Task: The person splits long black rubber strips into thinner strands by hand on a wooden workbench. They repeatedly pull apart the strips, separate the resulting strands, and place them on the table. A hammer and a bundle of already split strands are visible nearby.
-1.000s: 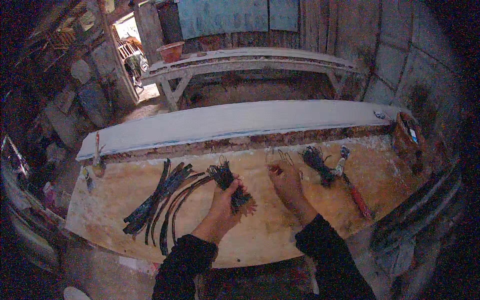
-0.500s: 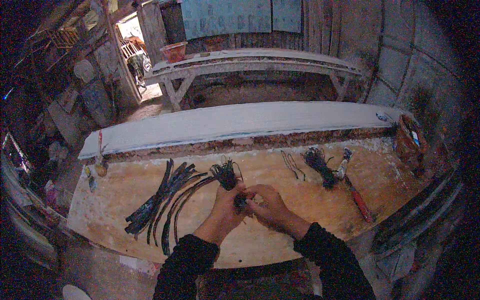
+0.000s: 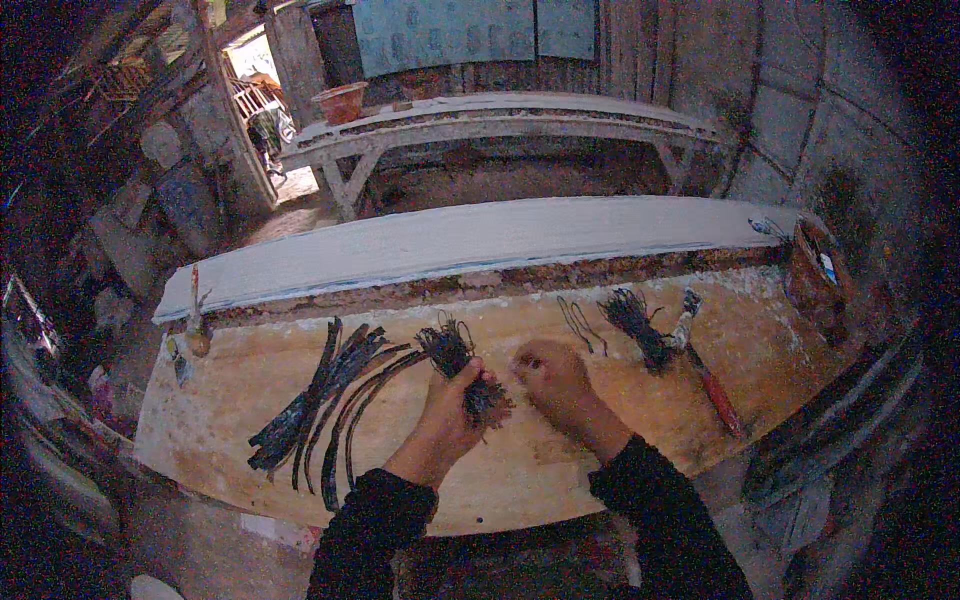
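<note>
My left hand is closed around the middle of a bundle of thin dark strands. Looped ends stick out above the thumb, and cut ends fan out below it toward the right. A short gap to the right separates it from my right hand, whose fingers are curled in; anything they hold is too small to make out. Left of the bundle lie a pile of flat dark strips and several long curved strips on the wooden board.
A second dark bundle lies right, beside a red-handled tool with a whitish head. Two thin bent strands are nearby. A whitish raised ledge runs along the back, with a brown container at its right end.
My right hand has come away from the bundle, moving up and right. My left hand keeps hold of it, and the bundle's lower ends now show. The view has shifted slightly.
</note>
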The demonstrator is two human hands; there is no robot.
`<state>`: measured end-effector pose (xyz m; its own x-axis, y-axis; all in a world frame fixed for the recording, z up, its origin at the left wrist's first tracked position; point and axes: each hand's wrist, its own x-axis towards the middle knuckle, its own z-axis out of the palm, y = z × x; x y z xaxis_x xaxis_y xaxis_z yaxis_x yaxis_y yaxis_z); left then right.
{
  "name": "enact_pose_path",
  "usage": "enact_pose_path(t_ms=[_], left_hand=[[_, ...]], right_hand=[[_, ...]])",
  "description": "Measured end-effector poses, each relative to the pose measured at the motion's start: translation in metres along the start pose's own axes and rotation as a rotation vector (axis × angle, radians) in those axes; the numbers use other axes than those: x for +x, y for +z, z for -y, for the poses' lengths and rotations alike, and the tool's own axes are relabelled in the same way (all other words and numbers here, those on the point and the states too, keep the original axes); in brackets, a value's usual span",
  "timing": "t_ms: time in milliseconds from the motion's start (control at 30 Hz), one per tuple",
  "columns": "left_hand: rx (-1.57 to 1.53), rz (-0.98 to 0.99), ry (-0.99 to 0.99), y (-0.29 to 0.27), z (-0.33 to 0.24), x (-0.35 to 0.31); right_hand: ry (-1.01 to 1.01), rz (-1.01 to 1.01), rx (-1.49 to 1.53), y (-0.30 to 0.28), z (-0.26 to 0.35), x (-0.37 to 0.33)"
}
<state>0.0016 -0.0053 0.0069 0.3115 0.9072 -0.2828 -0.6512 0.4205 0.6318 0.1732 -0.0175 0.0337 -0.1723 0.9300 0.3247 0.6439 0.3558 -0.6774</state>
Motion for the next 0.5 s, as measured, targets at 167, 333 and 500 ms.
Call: enact_pose_path(t_ms=[167,333,500], left_hand=[[-0.054,-0.013,0.09,0.002,0.001,0.002],[0.006,0.009,0.081,0.002,-0.005,-0.004],[0.042,0.034,0.059,-0.014,0.001,0.01]], right_hand=[[0.195,-0.297,-0.477,-0.019,-0.044,0.006],[0.375,-0.168,-0.554,-0.021,-0.085,0.013],[0.329,-0.231,-0.372,-0.011,-0.099,0.012]])
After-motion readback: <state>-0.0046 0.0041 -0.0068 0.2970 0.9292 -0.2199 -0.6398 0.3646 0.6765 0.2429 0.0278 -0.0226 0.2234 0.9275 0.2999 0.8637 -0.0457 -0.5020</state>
